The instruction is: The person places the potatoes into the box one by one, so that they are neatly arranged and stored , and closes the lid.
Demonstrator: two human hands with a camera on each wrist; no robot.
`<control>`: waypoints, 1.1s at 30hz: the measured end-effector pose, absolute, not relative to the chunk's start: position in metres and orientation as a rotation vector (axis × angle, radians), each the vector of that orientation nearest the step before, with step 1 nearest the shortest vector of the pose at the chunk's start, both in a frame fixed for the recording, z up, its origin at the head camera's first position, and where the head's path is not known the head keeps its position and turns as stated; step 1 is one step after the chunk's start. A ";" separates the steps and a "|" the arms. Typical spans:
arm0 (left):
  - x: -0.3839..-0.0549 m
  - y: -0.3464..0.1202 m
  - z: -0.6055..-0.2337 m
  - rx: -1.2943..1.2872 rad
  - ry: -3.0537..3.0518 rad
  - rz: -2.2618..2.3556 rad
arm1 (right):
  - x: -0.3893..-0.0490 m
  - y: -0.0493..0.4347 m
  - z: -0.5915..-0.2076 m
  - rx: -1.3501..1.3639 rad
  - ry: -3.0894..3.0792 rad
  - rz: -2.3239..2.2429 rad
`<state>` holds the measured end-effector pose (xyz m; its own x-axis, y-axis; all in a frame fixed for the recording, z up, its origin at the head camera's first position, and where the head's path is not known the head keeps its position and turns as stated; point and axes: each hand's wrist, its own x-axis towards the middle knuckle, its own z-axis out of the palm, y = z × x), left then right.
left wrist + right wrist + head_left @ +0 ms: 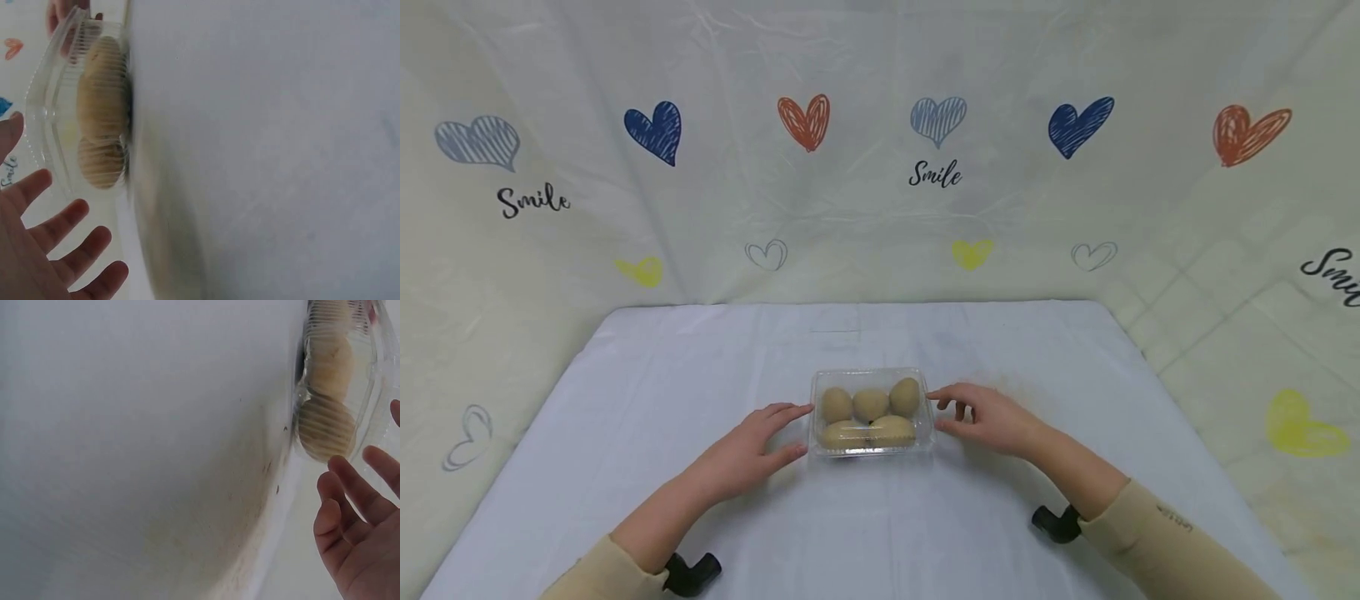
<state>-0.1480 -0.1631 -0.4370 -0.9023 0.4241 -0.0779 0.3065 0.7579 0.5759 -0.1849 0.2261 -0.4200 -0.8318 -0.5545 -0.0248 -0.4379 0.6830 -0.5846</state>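
Observation:
A clear plastic clamshell box (867, 377) with a ribbed side sits closed on the white-covered table. Several tan, rounded potatoes (871, 406) show through its lid. On the box's left side is my left hand (737, 458), its fingers spread and fingertips at or very near the wall. My right hand (996, 421) is at the opposite side, index finger extended towards the box and the other fingers loosely bent. In the left wrist view, the left hand (47, 247) appears with spread fingers below the box. The right wrist view shows the right hand (369, 531) relaxed beside it, gripping nothing.
The white cloth (700, 358) covers the table, whose far edge meets a pale curtain (865, 208) printed with hearts and "Smile". Brownish marks (265, 469) lie on the cloth near the right hand. Small black devices (692, 575) are worn at both wrists.

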 end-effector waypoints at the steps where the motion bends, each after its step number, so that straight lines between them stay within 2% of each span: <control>1: -0.148 -0.162 -0.437 0.550 2.738 0.869 | -0.184 0.225 -0.420 -0.789 2.691 -0.862; 16: -0.148 -0.138 -0.440 0.266 2.492 1.255 | -0.177 0.213 -0.424 -0.583 2.524 -1.084; 21: -0.148 -0.135 -0.438 0.258 2.388 1.318 | -0.175 0.208 -0.426 -0.499 2.485 -1.119; 33: -0.152 -0.134 -0.436 0.287 2.166 1.452 | -0.175 0.207 -0.428 -0.512 2.401 -1.175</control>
